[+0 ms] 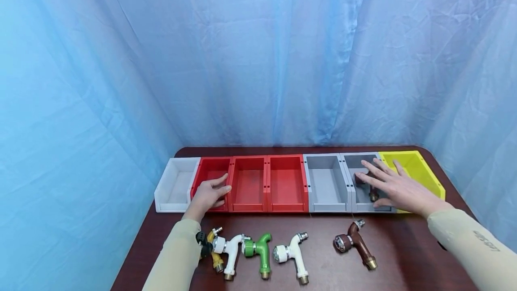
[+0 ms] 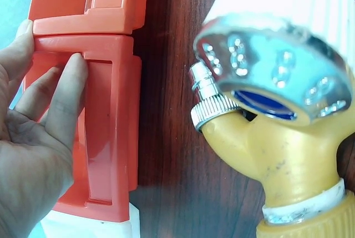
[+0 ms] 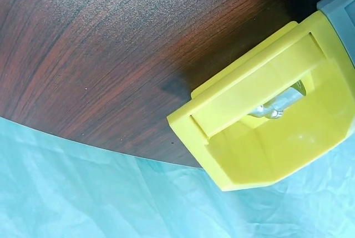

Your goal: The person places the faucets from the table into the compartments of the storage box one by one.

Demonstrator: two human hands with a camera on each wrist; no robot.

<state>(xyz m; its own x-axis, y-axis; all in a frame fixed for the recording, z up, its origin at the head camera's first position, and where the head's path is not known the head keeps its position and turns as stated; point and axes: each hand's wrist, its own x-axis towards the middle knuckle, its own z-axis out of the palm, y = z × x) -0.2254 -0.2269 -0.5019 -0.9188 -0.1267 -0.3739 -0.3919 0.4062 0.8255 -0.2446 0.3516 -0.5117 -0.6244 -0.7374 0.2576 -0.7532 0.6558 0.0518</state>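
3 red bins [image 1: 248,178], left hand [image 1: 207,196] relaxed at leftmost, 2 grey bins [image 1: 325,185], right hand [image 1: 397,187] spread, released, over 1 brown tap [image 1: 373,194] inside rightmost, 1 white bin [image 1: 177,187], 1 yellow bin [image 1: 424,174], on table [image 1: 323,226] 2 white taps [image 1: 232,253], 1 green tap [image 1: 264,255], 1 yellow tap [image 1: 217,261], 1 other brown tap [image 1: 361,246]

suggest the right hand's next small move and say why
Probably draw the right hand back toward the brown tap on the table: it looks spread above the rightmost grey bin, where another brown tap lies; this one is the nearest tap outside it.
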